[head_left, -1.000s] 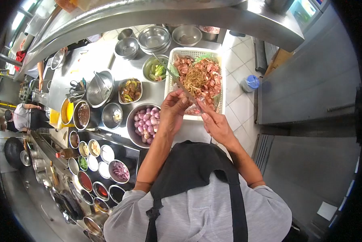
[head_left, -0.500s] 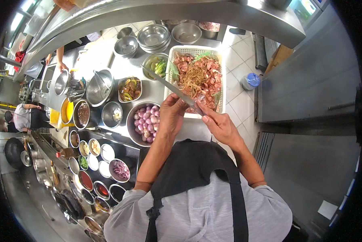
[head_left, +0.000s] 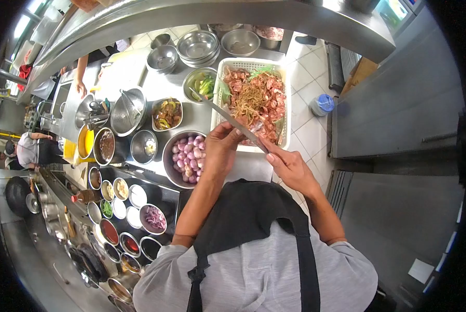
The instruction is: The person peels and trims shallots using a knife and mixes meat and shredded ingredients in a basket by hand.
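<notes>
- Head view, centre of frame: a knife (head_left: 236, 124) slants from upper left to lower right, partly across a white basket (head_left: 288, 104); the person's right hand (head_left: 293, 169) grasps its lower end.
- Left hand (head_left: 221, 149), just beside the blade: thumb and fingers pinched together; from where I stand I cannot tell whether they hold anything.
- Chief hazard, in my judgement: should the right hand's grip slip, the edge could nick the left fingertips close by.
- Second hazard: a careless swing could knock the blade's far end, which overlaps a steel bowl (head_left: 187, 93) in view, against that rim.
- Basket, right of centre: reddish pieces (head_left: 275, 101), apparently meat, under a heap of brown shreds (head_left: 251, 107).
- Steel bowl, above centre: green vegetable pieces (head_left: 206, 86).
- Large bowl (head_left: 164, 164), left of the left hand: purple onions (head_left: 188, 156).
- Square dish (head_left: 155, 125), left of centre: brown and green food, its kind unclear.
- Lower left: a round pot of sliced purple onion (head_left: 154, 217); beside it, a smaller pot of red sauce (head_left: 109, 232).
- Upper left: a co-worker's arm (head_left: 81, 73), well apart from the knife.
</notes>
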`<state>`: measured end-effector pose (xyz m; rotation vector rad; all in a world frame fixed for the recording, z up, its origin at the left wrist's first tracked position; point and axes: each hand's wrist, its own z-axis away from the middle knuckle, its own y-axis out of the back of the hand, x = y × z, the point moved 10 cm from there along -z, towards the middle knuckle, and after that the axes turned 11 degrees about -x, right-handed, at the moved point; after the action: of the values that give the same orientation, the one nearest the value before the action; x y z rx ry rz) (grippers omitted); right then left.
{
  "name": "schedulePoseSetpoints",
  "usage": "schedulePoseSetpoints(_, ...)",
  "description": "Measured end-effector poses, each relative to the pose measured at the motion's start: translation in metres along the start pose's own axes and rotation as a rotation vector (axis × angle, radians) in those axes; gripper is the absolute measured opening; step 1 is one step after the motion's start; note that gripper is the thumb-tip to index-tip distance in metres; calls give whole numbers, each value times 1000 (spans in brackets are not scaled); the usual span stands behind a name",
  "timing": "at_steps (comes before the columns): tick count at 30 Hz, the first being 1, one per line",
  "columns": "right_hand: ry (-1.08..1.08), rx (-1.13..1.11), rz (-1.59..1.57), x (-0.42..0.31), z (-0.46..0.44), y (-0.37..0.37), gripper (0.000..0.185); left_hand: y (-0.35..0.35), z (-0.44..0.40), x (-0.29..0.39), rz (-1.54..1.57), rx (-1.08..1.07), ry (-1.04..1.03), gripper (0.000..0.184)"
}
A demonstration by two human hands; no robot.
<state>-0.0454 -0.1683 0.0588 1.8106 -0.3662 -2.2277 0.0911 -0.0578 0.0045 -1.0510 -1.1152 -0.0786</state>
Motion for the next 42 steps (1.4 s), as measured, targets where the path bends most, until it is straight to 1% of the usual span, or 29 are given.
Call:
schedulePoseSetpoints(3, 29, 38, -3, 7, -1, -1, 50, -7, 3, 0, 24, 32, -31, 19)
schedulePoseSetpoints(6, 66, 55, -77, 7, -11, -1, 51, -6, 1, -5, -54, 19, -37, 21)
schedulePoseSetpoints(8, 83, 60, -109, 11, -19, -5, 52, 2, -3, -7, -83, 77, -34, 22)
schedulePoseSetpoints(10, 96, 59, -141, 10, -22, -7, 53, 5, -3, -6, -110, 86, -50, 22)
schedulePoseSetpoints(14, 69, 10, -234, 11, -27, -13, 55, 0, 0, 4, -224, 103, -88, 23)
schedulePoseSetpoints(15, 62, -4, -275, 14, -27, -14, 56, -3, 1, 4, -222, 104, -87, 23)
schedulePoseSetpoints(17, 50, -16, -288, 18, -28, -15, 57, -5, 5, 7, -301, 176, -74, 25)
schedulePoseSetpoints(18, 43, -27, -302, 17, -28, -16, 57, -8, 6, 9, -300, 177, -73, 25)
schedulePoseSetpoints(19, 42, -28, -302, 13, -28, -15, 57, -12, 8, 11, -371, 174, -63, 25)
schedulePoseSetpoints(20, 12, -38, -356, 11, -26, -15, 58, -15, 10, 12, -442, 171, -51, 26)
schedulePoseSetpoints(21, -18, -50, -411, 10, -25, -16, 59, -11, 13, 4, -442, 174, -50, 26)
schedulePoseSetpoints(22, -19, -52, -412, 17, -30, -17, 59, -22, 13, 1, -582, 63, -149, 26)
schedulePoseSetpoints(23, 16, 5, -436, 27, -37, -11, 60, -35, 17, -4, -719, -51, -249, 26)
schedulePoseSetpoints(24, 51, 64, -460, 28, -40, -5, 61, -44, 21, -2, -555, 2, -187, 26)
schedulePoseSetpoints(25, 54, 68, -463, 28, -39, -5, 61, -42, 19, -2, -559, -2, -186, 26)
schedulePoseSetpoints(27, -30, 38, -568, 32, -38, -8, 62, -35, 8, -9, -500, -37, -87, 28)
schedulePoseSetpoints(28, -31, 40, -565, 32, -36, -9, 62, -32, 8, -8, -308, -5, -76, 32)
schedulePoseSetpoints(29, 10, 41, -603, 27, -36, -10, 62, -30, 5, -6, -307, -4, -79, 32)
schedulePoseSetpoints(31, 56, 32, -642, 22, -40, -10, 61, -24, -2, -10, 12, -45, -77, 37)
schedulePoseSetpoints(33, -26, 97, -642, 36, -38, -5, 56, -16, -1, -14, 52, -21, -80, 38)
schedulePoseSetpoints(35, -21, 103, -589, 40, -39, -2, 56, -20, -4, -18, 191, -86, -46, 34)
schedulePoseSetpoints(36, -11, 107, -535, 41, -40, -1, 56, -19, -3, -19, 191, -86, -47, 34)
schedulePoseSetpoints(39, -13, 59, -530, 48, -43, -5, 56, -14, -3, -16, 193, -75, -81, 32)
schedulePoseSetpoints(40, -12, 58, -528, 50, -45, -6, 56, -9, -4, -20, 168, -42, -48, 32)
schedulePoseSetpoints(42, -37, 73, -537, 54, -45, -7, 63, -3, -4, -23, 144, -9, -14, 31)
